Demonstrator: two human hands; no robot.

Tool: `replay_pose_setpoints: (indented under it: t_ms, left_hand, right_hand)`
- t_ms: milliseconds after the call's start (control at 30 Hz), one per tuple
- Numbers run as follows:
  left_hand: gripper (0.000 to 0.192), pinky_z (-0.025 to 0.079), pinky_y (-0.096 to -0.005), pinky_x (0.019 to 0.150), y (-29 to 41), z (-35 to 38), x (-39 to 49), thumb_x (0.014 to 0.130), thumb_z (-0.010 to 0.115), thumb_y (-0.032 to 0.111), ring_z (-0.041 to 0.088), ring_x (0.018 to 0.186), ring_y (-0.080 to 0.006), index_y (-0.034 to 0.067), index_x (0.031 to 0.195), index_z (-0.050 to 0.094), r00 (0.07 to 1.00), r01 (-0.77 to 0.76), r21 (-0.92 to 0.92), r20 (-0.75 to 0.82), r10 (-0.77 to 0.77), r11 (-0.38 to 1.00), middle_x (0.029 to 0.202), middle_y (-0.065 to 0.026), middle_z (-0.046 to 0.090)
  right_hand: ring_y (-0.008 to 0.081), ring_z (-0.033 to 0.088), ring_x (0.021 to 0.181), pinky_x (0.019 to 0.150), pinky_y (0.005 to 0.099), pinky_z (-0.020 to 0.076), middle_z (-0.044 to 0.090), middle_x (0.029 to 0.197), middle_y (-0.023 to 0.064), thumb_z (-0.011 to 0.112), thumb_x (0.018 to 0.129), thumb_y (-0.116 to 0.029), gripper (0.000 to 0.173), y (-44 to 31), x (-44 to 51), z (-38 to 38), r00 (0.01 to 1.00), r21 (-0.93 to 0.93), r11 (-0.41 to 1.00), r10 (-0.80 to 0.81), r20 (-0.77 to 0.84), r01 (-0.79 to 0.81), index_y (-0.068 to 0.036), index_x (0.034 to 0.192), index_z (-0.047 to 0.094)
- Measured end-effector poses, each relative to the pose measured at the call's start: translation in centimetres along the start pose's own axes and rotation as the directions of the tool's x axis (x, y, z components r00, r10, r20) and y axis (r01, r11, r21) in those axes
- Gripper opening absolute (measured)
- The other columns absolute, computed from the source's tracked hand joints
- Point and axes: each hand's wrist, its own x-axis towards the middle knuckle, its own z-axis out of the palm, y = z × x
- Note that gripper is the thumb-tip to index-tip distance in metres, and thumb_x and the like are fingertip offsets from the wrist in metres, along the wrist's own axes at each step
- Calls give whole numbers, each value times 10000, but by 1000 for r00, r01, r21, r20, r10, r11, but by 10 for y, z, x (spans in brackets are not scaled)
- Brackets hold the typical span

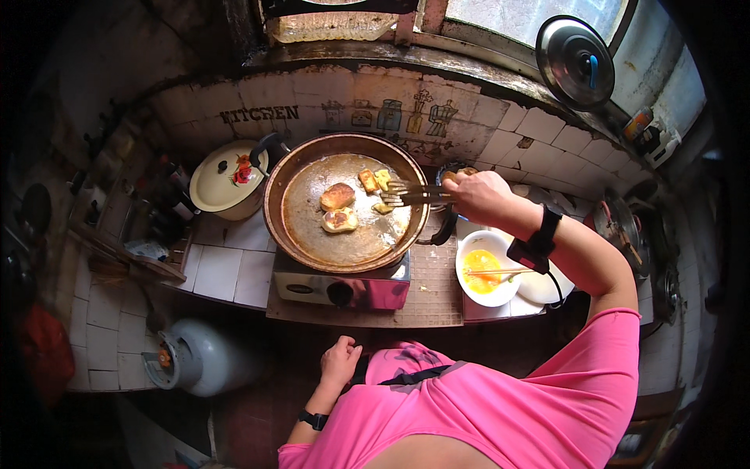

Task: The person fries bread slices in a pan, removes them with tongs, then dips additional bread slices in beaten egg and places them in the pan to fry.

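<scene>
My right hand [480, 196] grips metal food tongs [419, 195] with forked ends, reaching over the right side of a wide frying pan [304, 205]. The tips are beside small yellow-brown fried pieces [368, 180]; whether they pinch one cannot be told. Two larger browned, bread-like pieces [338, 197] lie near the pan's middle in a thin layer of oil. Under the pan stands a tabletop gas stove [345, 290]. At my waist, my left hand [340, 362] is loosely curled with nothing visible in it. Below my right forearm, chopsticks [498, 271] rest in a white bowl [489, 300] of beaten egg [480, 264].
A lidded cream enamel pot [225, 184] stands left of the pan. A pale plate [548, 287] is beside the egg bowl. Below the counter at left is a gas cylinder [214, 357]. Another pot [609, 217] sits far right; a metal lid [574, 61] leans by the window.
</scene>
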Motion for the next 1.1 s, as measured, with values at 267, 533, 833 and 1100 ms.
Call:
replay_pose_setpoints:
  t_ms: [267, 533, 833, 1100]
  left_hand:
    - [235, 501, -415, 636, 1, 5, 2, 823, 644, 269, 643, 729, -310, 82, 953, 589, 1000, 20, -5, -21, -20, 1000, 759, -101, 659]
    - [231, 500, -414, 634, 8, 10, 2, 823, 645, 261, 641, 728, -308, 73, 946, 589, 1000, 18, -2, -20, -18, 1000, 754, -100, 657]
    - [230, 499, -421, 637, 4, 15, 0, 821, 648, 251, 638, 726, -316, 73, 950, 583, 998, 33, -14, -50, -33, 999, 744, -104, 651]
    - [242, 496, -425, 647, 4, 17, 1, 825, 644, 256, 638, 735, -319, 72, 967, 575, 998, 48, -8, -45, -48, 999, 749, -107, 652]
  right_hand:
    - [274, 640, 758, 607, 392, 499, 599, 891, 104, 564, 819, -217, 260, 5, 0, 3, 993, -72, 992, -99, 66, 104, -57, 1019, 520]
    - [268, 641, 719, 589, 392, 499, 597, 850, 98, 477, 860, -149, 170, 6, 11, 4, 978, -167, 964, -209, -2, 206, -51, 975, 555]
    - [323, 633, 774, 670, 436, 505, 631, 797, 124, 589, 810, -263, 221, 25, 30, 2, 966, 73, 982, -186, 182, 176, -74, 924, 606]
    - [367, 612, 774, 683, 457, 481, 628, 763, 168, 648, 805, -381, 348, 47, 32, -11, 957, 88, 996, -31, 287, 6, -52, 911, 603]
